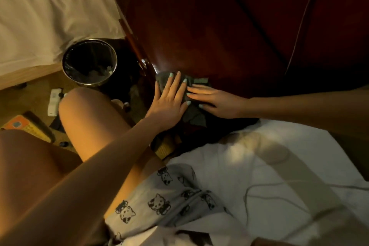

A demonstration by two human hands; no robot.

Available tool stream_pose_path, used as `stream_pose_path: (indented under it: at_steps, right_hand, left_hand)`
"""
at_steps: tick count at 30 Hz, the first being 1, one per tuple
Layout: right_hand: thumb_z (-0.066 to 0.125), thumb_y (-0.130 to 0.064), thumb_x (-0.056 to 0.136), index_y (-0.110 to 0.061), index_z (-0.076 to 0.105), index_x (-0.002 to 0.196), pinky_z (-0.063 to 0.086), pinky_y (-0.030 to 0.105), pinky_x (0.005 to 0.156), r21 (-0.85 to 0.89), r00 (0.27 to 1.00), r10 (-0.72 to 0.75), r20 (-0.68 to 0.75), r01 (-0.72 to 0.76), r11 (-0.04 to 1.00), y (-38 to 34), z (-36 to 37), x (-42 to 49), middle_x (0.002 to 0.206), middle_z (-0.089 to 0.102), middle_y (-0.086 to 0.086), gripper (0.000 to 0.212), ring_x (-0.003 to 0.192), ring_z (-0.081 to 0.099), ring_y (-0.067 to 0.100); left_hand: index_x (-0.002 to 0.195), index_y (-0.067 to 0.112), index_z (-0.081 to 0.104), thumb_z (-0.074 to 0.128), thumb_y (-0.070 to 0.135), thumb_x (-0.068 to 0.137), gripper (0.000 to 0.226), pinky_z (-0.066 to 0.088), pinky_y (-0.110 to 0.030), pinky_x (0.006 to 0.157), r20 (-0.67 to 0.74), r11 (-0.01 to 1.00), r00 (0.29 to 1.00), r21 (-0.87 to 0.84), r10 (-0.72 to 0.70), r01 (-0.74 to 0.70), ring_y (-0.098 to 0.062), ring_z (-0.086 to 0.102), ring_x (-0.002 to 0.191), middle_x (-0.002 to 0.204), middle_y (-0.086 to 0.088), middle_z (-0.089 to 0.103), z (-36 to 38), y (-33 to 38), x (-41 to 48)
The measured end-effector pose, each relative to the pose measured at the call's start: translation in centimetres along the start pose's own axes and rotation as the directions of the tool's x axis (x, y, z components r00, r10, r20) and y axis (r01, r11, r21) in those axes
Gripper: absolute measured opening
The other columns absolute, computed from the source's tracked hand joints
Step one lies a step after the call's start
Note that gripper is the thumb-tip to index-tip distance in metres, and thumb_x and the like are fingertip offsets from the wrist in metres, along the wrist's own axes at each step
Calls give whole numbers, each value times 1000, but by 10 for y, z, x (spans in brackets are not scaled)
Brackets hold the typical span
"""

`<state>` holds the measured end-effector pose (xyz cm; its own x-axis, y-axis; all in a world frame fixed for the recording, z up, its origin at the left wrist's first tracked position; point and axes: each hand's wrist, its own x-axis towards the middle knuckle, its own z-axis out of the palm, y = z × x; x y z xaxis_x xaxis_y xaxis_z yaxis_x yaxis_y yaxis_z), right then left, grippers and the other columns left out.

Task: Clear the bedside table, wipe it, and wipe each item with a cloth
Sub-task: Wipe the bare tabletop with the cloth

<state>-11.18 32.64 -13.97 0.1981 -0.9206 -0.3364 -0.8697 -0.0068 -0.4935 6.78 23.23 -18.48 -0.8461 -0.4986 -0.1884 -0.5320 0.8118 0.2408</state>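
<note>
Grey cloth (194, 116) lies at the near left corner of the dark wooden counter (199, 26), pressed flat under both hands, probably to keep it spread for wiping. Left hand (169, 102) and right hand (215, 102) are released, fingers straight, grasping nothing. Count: one cloth, two hands, one metal bin (89, 62), and one white remote (54, 102) on the floor, probably moved off the top.

The room is dim, lit in a warm amber tone. A pale sheen of glare sits near the front corner of the polished desk (199, 32), while its right side sinks into near-black shadow. The white sheet (289, 156) at lower right is brightest, crossed by a broad soft shadow. Detail is soft and grainy, and straight edges bow toward the borders.
</note>
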Motion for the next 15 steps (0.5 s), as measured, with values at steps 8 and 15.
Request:
stream_pose_path:
  at_steps: [8, 15]
  right_hand:
    - [56, -17, 96, -8, 54, 132, 27, 25, 112, -14, 983, -89, -163, 88, 996, 5, 36, -52, 147, 42, 9, 37, 139, 33, 19]
    - [42, -19, 100, -1, 58, 123, 33, 32, 112, -22, 949, -54, -311, 50, 999, 21, 36, -45, 142, 46, 13, 33, 135, 39, 19]
  left_hand:
    - [151, 7, -14, 22, 67, 94, 90, -12, -50, 118, 77, 997, 997, 80, 13, -19, -35, -23, 145, 157, -19, -26, 15, 50, -36]
    - [153, 19, -13, 14, 60, 99, 73, -15, -52, 115, 59, 995, 994, -13, -93, 94, -24, -24, 146, 159, -5, -27, 12, 53, -16]
